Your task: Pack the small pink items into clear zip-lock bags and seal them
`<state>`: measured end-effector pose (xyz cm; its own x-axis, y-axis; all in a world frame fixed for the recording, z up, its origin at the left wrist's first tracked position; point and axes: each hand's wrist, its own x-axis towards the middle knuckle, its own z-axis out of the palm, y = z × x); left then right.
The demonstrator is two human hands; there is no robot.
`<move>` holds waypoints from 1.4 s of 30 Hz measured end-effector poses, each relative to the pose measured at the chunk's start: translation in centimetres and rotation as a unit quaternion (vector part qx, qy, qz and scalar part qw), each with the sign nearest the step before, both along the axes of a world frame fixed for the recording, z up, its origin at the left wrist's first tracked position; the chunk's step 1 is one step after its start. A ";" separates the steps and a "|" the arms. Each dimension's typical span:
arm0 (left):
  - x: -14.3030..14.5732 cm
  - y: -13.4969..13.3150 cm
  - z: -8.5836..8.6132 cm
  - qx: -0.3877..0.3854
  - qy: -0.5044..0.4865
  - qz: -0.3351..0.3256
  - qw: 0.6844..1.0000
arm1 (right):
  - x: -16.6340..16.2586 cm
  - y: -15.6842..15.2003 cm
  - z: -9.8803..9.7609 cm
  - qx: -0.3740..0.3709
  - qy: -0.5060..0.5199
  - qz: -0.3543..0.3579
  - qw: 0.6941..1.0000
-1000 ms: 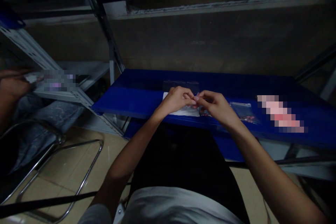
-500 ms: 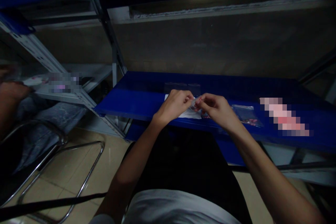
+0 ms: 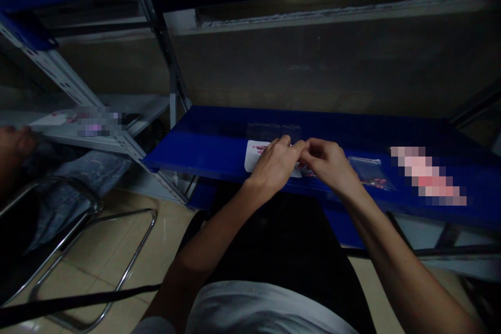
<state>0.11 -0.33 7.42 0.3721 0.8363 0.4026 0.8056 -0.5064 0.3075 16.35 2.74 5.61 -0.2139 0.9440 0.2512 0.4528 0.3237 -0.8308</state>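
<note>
My left hand [image 3: 276, 163] reaches over a white card [image 3: 250, 159] that carries small pink marks or pieces. Its fingertips are closed and meet those of my right hand [image 3: 327, 160], which is pinched just above the card's right end. Whatever sits between the fingers is hidden by them. Small pinkish bits [image 3: 307, 171] show under my right hand. To the right of that hand lies a clear zip bag [image 3: 370, 171] with small reddish pieces at its lower end.
Flat clear bags [image 3: 264, 131] lie behind the card on the blue shelf [image 3: 203, 141]. A blurred-out pink item [image 3: 428, 177] is at the right. An upright metal post [image 3: 74, 83], a chrome chair frame [image 3: 129, 266] and another person's hand [image 3: 18, 141] are on the left.
My left hand has moved right over the card, uncovering its left part with pink marks. The small clear and pink thing seen between my fingertips is now hidden. The other person's hand has lowered.
</note>
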 end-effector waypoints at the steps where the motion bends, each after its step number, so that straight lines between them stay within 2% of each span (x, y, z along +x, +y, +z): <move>1: -0.1 0.0 0.2 0.000 -0.001 0.012 1.000 | -0.1 0.0 -0.1 -0.001 0.007 -0.004 1.000; 4: -0.6 0.0 0.8 -0.003 -0.006 0.045 0.999 | -0.5 0.0 -0.3 -0.008 0.004 -0.020 1.000; 6: -1.0 0.2 0.9 -0.013 -0.014 0.041 0.999 | -0.7 0.0 -0.3 -0.019 -0.005 -0.026 0.999; 13: -1.9 1.7 -0.1 -0.025 -0.113 -0.061 0.991 | -0.5 -0.1 0.1 -0.017 -0.011 -0.017 1.000; 17: -2.7 2.1 0.0 -0.063 -0.133 -0.071 0.986 | -0.8 -0.7 0.4 0.032 -0.097 -0.023 0.995; 20: -3.3 2.1 0.3 -0.067 -0.110 -0.084 0.988 | -1.5 -1.7 0.6 0.073 -0.180 -0.083 0.977; 23: -3.5 1.9 0.3 -0.077 -0.067 -0.107 0.989 | -2.2 -2.4 0.7 0.071 -0.214 -0.116 0.967; 25: -3.7 1.9 0.4 -0.077 -0.048 -0.113 0.989 | -2.2 -2.3 0.6 0.053 -0.165 -0.089 0.981; 27: -4.1 2.0 0.6 -0.063 -0.064 -0.110 0.990 | -1.9 -1.7 0.4 0.023 -0.051 -0.064 0.996; 29: -4.7 2.1 1.0 -0.053 -0.115 -0.107 0.986 | -1.1 -0.7 0.1 -0.009 0.070 -0.081 0.994; 32: -5.6 2.4 1.6 -0.078 -0.197 -0.113 0.971 | -0.1 0.6 -0.4 -0.099 0.191 -0.088 0.973; 36: -6.2 2.8 1.7 -0.130 -0.272 -0.122 0.946 | 0.4 0.8 -0.5 -0.270 0.290 0.064 0.916; 38: -6.3 3.0 1.5 -0.152 -0.296 -0.121 0.935 | 0.2 0.7 -0.6 -0.289 0.309 0.093 0.901; 42: -6.6 3.1 1.2 -0.182 -0.303 -0.098 0.930 | -0.2 0.6 -0.8 -0.282 0.337 0.068 0.896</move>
<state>-6.46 2.76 8.65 0.3292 0.8983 0.2911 0.3314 -0.3985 0.8552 16.16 3.37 4.86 -0.3162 0.9379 -0.1430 -0.2245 -0.2204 -0.9492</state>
